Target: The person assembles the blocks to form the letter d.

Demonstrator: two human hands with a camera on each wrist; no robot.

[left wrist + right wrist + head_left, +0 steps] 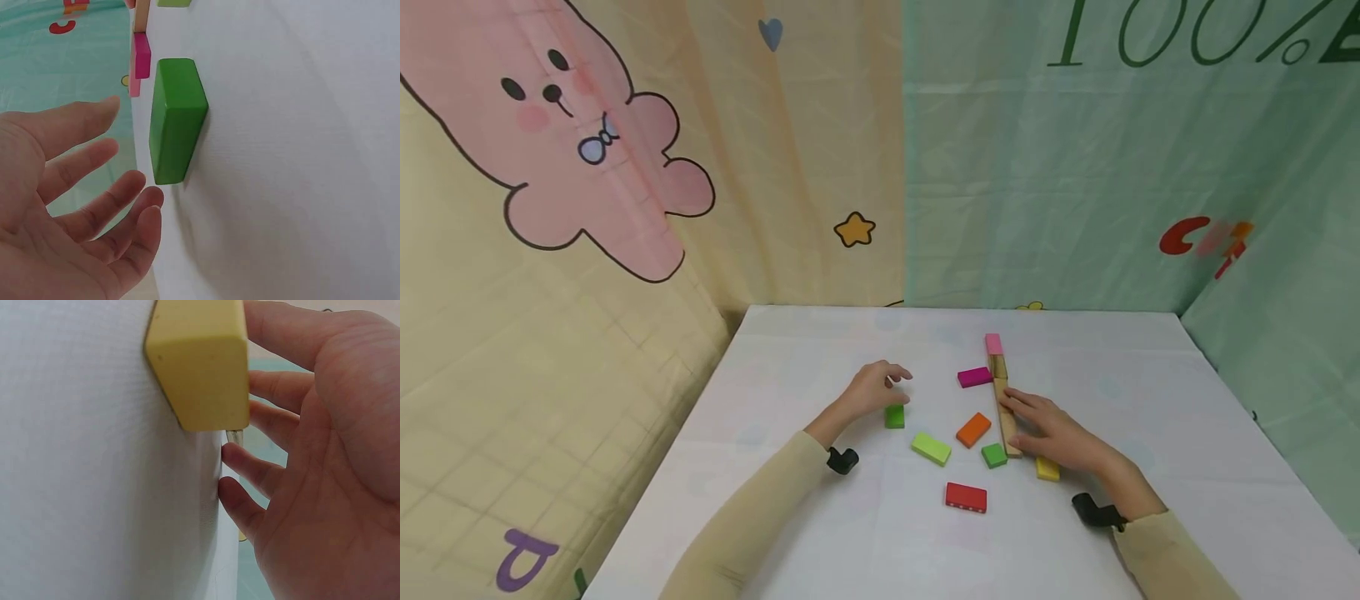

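Observation:
My left hand (871,389), fingers loosely bent and apart with nothing between them, hovers just over a green block (895,417). In the left wrist view that green block (175,119) stands beyond the fingertips, with a gap between. My right hand (1056,432) touches a long plain wooden block (1006,417) with its fingers spread along it, the thumb near its close end. A yellow block (1048,469) lies partly under this hand. Seen from the right wrist, the yellow block (200,369) covers some of the fingertips. Beyond the long block, a shorter wooden block (997,367) and a pink block (993,343) continue the line.
Left of the line lie a magenta block (974,377), an orange block (973,430) and a small green block (994,455). A lime block (931,448) and a red block (966,497) lie closer in on the white table (820,550). Printed curtains hang behind it.

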